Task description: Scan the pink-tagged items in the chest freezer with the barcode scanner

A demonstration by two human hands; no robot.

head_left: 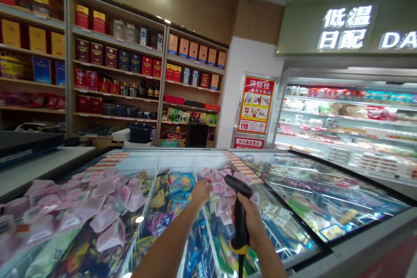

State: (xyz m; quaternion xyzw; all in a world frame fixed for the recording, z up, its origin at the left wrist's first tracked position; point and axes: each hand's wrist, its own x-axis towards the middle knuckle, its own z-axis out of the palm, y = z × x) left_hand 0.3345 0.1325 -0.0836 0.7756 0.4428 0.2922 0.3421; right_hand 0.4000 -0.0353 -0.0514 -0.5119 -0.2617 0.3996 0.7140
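Head view: scanner (240,215) sits in right hand (253,219)

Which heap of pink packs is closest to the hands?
The smaller heap, on the right: it lies by the left hand and the right hand with its black scanner. The bigger heap is well off to the left.

Scanner cord (240,265) cut off @ btm edge; pink pkg labels (219,187) blurred.
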